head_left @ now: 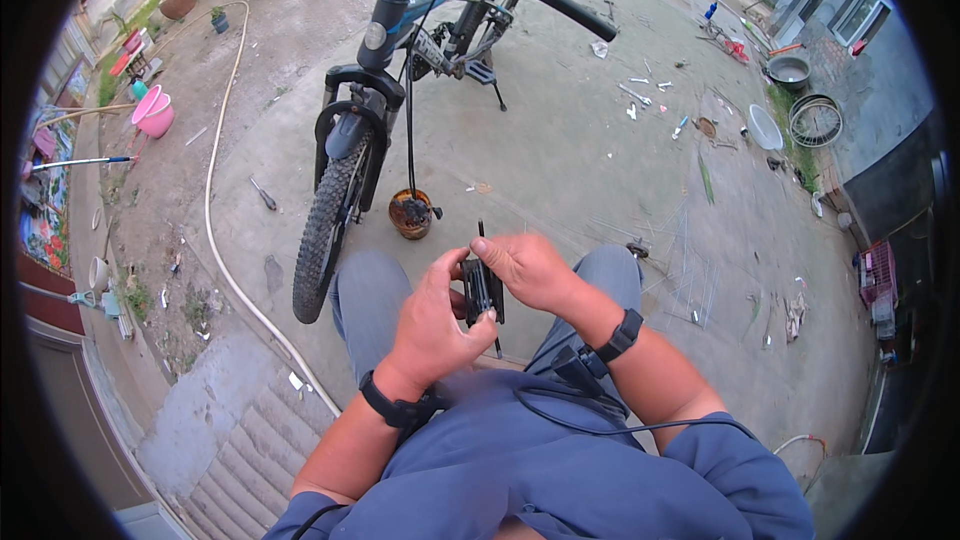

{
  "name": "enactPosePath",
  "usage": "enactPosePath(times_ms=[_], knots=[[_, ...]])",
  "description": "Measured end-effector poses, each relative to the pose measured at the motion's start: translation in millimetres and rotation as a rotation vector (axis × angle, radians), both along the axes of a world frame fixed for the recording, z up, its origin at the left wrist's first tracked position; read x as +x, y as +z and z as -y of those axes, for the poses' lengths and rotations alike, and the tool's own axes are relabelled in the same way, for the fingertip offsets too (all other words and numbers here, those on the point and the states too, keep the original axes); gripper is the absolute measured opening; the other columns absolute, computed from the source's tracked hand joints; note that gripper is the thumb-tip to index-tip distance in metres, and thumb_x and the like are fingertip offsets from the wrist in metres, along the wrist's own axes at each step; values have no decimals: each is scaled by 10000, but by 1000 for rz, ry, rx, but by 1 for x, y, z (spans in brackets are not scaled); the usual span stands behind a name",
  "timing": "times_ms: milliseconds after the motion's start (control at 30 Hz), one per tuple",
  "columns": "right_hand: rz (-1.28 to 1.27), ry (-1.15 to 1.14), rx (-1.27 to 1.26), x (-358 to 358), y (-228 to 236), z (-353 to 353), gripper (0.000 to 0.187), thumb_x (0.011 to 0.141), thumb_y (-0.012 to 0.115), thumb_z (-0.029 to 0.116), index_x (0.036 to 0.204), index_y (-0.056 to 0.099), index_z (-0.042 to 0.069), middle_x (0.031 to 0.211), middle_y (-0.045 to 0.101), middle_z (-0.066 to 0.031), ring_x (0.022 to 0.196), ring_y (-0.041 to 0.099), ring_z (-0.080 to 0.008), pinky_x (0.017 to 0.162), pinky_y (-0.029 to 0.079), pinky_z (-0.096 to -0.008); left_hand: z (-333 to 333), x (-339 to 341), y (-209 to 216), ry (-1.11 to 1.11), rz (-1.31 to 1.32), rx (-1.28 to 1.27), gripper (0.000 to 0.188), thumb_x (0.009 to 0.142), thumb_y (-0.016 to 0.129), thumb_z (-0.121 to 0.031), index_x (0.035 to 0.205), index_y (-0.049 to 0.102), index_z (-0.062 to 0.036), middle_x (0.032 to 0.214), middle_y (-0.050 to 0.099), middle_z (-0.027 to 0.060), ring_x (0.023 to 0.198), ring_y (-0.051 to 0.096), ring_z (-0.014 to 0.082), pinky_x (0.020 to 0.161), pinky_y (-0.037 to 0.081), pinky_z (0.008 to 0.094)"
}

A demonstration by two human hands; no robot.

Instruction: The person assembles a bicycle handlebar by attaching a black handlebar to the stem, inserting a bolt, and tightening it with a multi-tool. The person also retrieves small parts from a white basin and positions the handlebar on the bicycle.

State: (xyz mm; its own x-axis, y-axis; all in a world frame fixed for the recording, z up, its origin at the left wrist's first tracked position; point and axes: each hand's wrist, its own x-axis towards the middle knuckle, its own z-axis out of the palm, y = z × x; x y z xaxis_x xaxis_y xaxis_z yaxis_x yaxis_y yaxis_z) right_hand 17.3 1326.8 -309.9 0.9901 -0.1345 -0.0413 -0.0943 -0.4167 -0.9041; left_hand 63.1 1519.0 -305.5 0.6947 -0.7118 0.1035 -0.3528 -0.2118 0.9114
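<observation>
Between my two hands, over my lap, is a black ribbed bicycle part (481, 292), perhaps a pedal; its exact kind is unclear. A thin dark rod shows above and below it. My left hand (432, 325) is closed on the part's left side, thumb at its lower end. From the right, my right hand (528, 270) grips the upper end, thumb pressed near the rod, its other fingers partly hidden. Just ahead stands a mountain bicycle (372, 45) on its kickstand, front tyre to my left. Beside the front wheel sits a small brown-stained pot (410, 215) with dark contents.
A pale hose (212, 155) curves along the ground at left, near a screwdriver (263, 193). Pink buckets (153, 112) stand farther left. Wrenches (634, 96) and litter lie scattered at right, with a white basin (765, 127) and a wheel rim (815, 120) by the wall.
</observation>
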Motion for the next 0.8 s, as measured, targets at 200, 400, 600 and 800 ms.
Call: enactPosePath(times_ms=[200,400,600,800], knots=[[13,-9,-159,-1,2,-2,494,1060,490,449,960,724,25,815,703,-160,702,643,-260,662,506,-364,-2,-3,5,22,146,-21,726,744,749,-141,1389,440,-17,1082,616,168,805,711,255,720,587,352],[90,-32,-88,-7,14,-7,517,1050,496,454,851,685,16,766,661,-188,693,621,-351,630,481,-418,-6,-5,14,40,221,-70,565,764,721,-132,1305,569,-79,1014,621,148,837,696,269,715,586,365],[112,-38,-326,-9,20,-17,540,1029,509,490,764,656,43,730,643,-193,683,619,-404,594,473,-458,-11,-7,13,56,-26,-201,417,830,697,-118,1233,619,-44,1029,616,131,835,685,242,738,585,340],[136,18,-338,12,24,-40,527,1026,518,487,778,640,37,733,639,-198,680,609,-420,587,467,-464,-25,14,-7,139,-49,-349,273,986,606,-213,1178,636,-21,1037,605,109,907,629,203,819,518,320]])
